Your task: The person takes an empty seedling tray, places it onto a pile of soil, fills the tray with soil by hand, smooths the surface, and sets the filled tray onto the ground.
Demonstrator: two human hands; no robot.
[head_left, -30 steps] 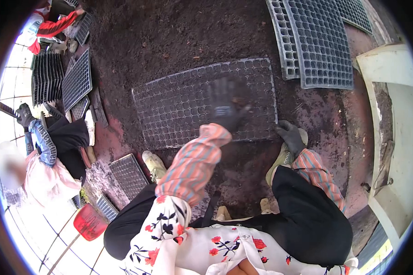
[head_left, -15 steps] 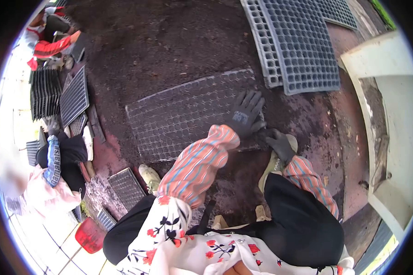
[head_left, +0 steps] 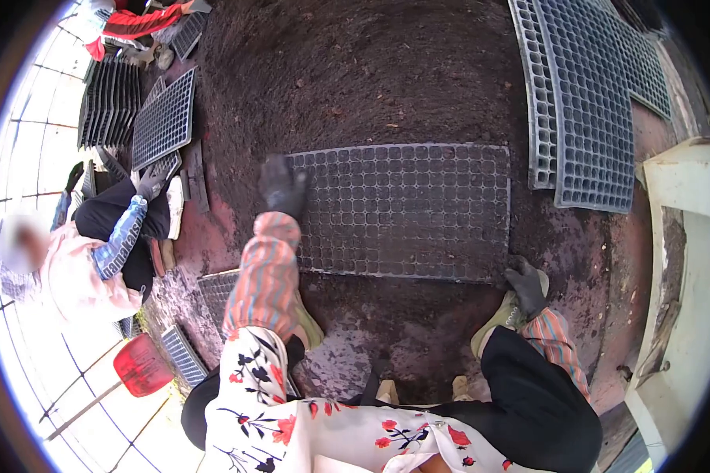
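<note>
A black seedling tray (head_left: 402,209) lies flat in front of me, its cells full of dark soil and its grid of rims showing. At the tray's far left end is my left hand (head_left: 282,188), in a dark grey glove. It is slightly blurred, with the thumb apart from the fingers, and holds nothing. My right hand (head_left: 527,284), also gloved, is at the near right corner, beside my shoe. Its fingers are bent against the tray's edge there, and the fingertips are partly hidden.
Loose dark soil (head_left: 355,71) spreads beyond the tray. Empty grey trays (head_left: 596,118) overlap at the right, near a white frame (head_left: 690,260). On the left, a co-worker (head_left: 95,244) sits near stacked black trays (head_left: 109,102). Another person's red sleeve (head_left: 142,24) and a red dustpan-like scoop (head_left: 142,365) also show.
My left hand has swept from the tray's right part to its left end, and more cell rims show. My right hand stays at the near right corner. The view has turned.
</note>
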